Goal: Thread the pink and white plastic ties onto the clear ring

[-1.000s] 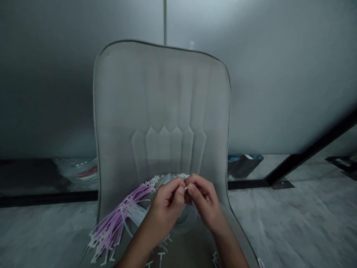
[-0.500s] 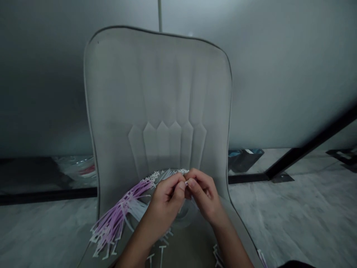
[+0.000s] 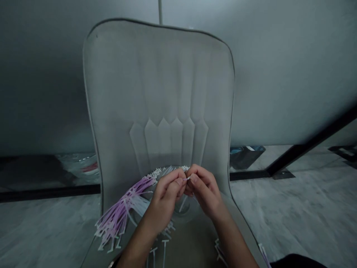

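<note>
My left hand (image 3: 169, 191) and my right hand (image 3: 205, 188) meet over the chair seat, fingertips almost touching. Both are closed in a pinch on a thin cord (image 3: 186, 179), which shows purple at the left thumb and white at the right. Most of it is hidden by the fingers. Left of my left hand lies a bundle of purple cords (image 3: 124, 204) with white T-shaped ends. Pale cords (image 3: 139, 206) lie against that bundle, partly behind my left forearm. Below my wrists, a few white T-ended cords (image 3: 164, 245) rest on the seat.
The grey padded chair (image 3: 158, 82) has its tall backrest in front of me. More T-ended cords (image 3: 219, 249) lie by my right forearm. A dark box (image 3: 247, 158) and a clear plastic bag (image 3: 80, 167) stand beyond the chair, near a black metal rail (image 3: 55, 192).
The fingertips have shifted slightly, and a short purple piece now shows between the thumbs. The view has tilted a little; the bundles on the seat look unchanged.
</note>
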The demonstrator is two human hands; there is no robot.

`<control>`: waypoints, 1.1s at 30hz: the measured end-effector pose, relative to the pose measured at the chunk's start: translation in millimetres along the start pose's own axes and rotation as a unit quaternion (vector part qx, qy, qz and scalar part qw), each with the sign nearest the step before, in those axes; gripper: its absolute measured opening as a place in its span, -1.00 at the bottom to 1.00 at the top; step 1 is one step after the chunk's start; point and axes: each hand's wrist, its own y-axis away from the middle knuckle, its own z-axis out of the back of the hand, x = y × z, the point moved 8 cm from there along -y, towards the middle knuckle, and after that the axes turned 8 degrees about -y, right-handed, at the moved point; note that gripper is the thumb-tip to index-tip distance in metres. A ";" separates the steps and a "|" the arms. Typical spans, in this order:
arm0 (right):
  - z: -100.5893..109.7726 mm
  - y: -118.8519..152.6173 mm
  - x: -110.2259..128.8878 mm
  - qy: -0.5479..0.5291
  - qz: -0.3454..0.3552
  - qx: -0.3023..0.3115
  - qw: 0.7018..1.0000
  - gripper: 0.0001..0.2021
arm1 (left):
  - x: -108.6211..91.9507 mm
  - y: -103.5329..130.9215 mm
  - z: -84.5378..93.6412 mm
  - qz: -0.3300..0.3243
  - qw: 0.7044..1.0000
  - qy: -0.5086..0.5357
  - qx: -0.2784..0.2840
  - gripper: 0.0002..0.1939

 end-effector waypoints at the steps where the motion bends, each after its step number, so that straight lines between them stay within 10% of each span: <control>1: -0.1 -0.1 0.7 0.005 0.001 -0.001 1.000 -0.70 | 1.2 -0.2 -0.7 0.002 1.000 0.009 0.004 -0.71; 33: -1.8 -2.8 -6.1 -0.085 -0.009 0.013 0.996 -0.75 | 4.1 -5.8 -3.6 -0.036 0.999 0.014 0.022 -0.74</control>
